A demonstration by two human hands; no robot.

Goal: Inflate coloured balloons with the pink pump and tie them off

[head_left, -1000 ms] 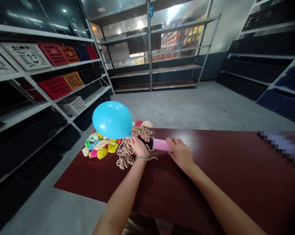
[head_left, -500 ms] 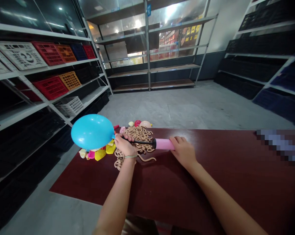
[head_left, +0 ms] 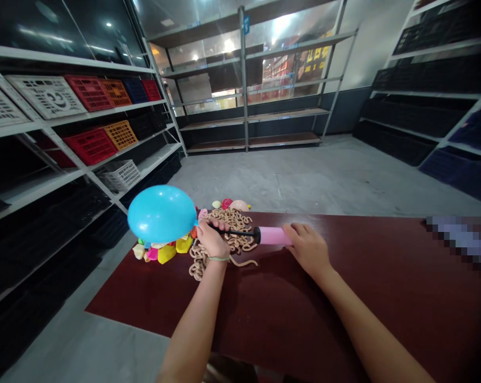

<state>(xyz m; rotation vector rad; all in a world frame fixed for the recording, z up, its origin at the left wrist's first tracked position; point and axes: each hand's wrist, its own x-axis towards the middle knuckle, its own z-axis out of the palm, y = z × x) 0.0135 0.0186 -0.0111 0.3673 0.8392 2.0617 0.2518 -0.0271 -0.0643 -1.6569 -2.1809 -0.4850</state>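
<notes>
Blue balloon (head_left: 161, 214), inflated, sits over the far left corner of the surface (head_left: 304, 319), its neck closed in the left hand (head_left: 212, 240) on the nozzle of a pink hand pump (head_left: 273, 235), the open right hand (head_left: 307, 249) pressing the barrel; inflation looks finished, so pinching the neck and pulling it free seems called for.

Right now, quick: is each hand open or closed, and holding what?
Left hand: closed around the black nozzle of the pink hand pump, blue balloon at its tip.
Right hand: open, against the pump's pink end.

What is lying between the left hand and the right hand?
In the head view, a pink-and-black balloon pump spans from left hand to right hand.
</notes>
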